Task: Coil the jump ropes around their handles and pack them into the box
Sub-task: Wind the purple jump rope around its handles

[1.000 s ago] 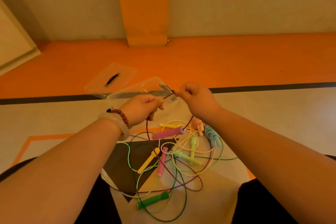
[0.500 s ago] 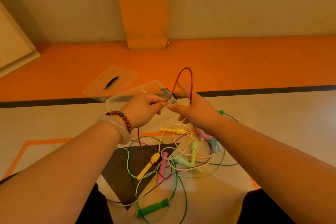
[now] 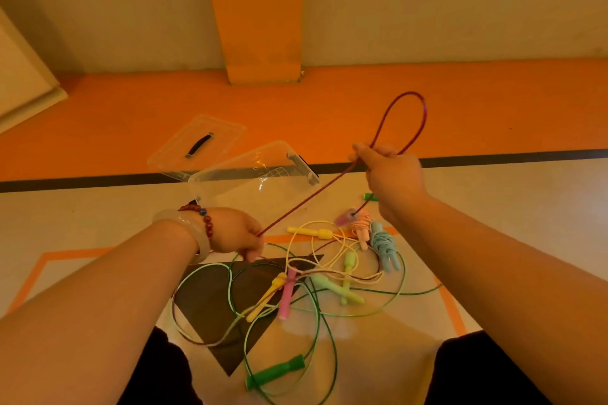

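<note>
Head view: your left hand (image 3: 235, 233) sits low, thumb and fingers pinched on the maroon rope (image 3: 312, 196). From that pinch the cord runs up and to the right in a straight, taut line. Likely reason: you are drawing slack out of the tangle so the rope comes free before coiling. One blurred pinkish handle (image 3: 345, 218) lies on the floor (image 3: 98, 223) where the cord comes back down; whether it is this rope's own I cannot tell. Your right hand (image 3: 391, 177) is raised and clamped on the same rope, with a tall loop standing above the fist, which reads as measuring out the first turn. Containers: the lid (image 3: 197, 145) lies flat on the floor, off the box (image 3: 237, 187) and just behind it. The clear box sits open and shows no rope inside. Two finished bundles, pink (image 3: 360, 230) and blue (image 3: 385, 250), lie on the floor to its right, not yet packed. The yellow and green loose ropes (image 3: 296, 289) stay piled between your knees.
</note>
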